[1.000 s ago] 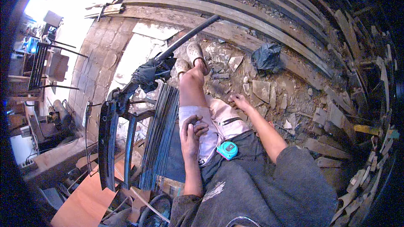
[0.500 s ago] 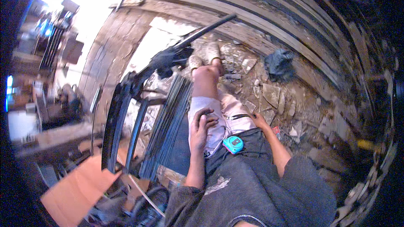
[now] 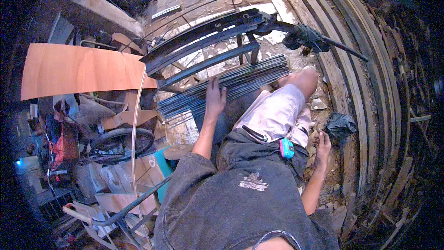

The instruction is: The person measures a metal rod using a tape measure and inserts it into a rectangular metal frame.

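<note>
My left hand (image 3: 215,100) reaches over a bundle of thin dark metal rods (image 3: 259,75). Its fingers are stretched out at the near side of the bundle; whether they touch the rods I cannot tell. Out to the right of my lap, my right hand (image 3: 323,147) hangs with loosely bent fingers, and nothing shows in it. A turquoise tape measure (image 3: 286,148) with a pink edge sits at my waist. Beyond the rods stands a black metal frame (image 3: 199,37) carrying a long lever bar (image 3: 347,51) with dark wrapping around part of it.
Long timber planks (image 3: 356,83) run along the right side. A crumpled black plastic bag (image 3: 341,125) lies beside them. To the left are an orange-brown sheet (image 3: 83,69), a black wheel (image 3: 122,143), a pale thin strip (image 3: 135,148) and a bent metal tube handle (image 3: 129,208).
The view has swung round to the left. My left hand has gone from above my lap to the rods. My right hand has come away from my thigh.
</note>
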Demonstrator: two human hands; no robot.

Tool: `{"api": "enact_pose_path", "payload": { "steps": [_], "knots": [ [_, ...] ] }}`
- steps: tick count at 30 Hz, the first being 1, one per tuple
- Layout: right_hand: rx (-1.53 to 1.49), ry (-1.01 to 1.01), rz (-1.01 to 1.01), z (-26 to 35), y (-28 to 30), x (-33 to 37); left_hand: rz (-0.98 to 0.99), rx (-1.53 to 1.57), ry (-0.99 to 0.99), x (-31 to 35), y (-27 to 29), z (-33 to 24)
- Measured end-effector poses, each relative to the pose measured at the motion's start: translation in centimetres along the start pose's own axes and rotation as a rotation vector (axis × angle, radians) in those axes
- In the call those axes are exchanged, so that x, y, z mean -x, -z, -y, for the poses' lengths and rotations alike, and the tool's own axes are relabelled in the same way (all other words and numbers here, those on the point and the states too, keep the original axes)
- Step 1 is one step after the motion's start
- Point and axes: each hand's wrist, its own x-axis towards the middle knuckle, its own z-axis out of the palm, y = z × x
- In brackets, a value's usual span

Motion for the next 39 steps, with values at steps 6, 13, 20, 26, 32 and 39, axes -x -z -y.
{"api": "enact_pose_path", "payload": {
  "steps": [6,13,20,26,32,39],
  "knots": [
    [0.158,0.152,0.163,6.2,-4.6,0.9,0.018,-0.141,0.079,-1.0,1.2,2.0],
    [0.355,0.2,0.239,7.8,-4.8,1.9,0.176,-0.231,0.051,-2.0,1.6,3.0],
    [0.567,0.34,0.191,11.3,-4.9,3.2,0.243,-0.216,-0.138,-3.1,4.0,2.0],
    [1.029,0.316,0.595,13.4,-6.9,8.9,0.233,0.017,-0.119,-2.6,7.1,-5.2],
    [0.914,0.348,0.597,11.6,-8.8,9.6,0.239,0.2,-0.199,-0.9,9.9,-9.8],
    [1.045,0.6,0.54,20.4,-13.8,5.8,0.112,0.053,-0.174,-2.1,18.0,-13.5]
  ]
}}
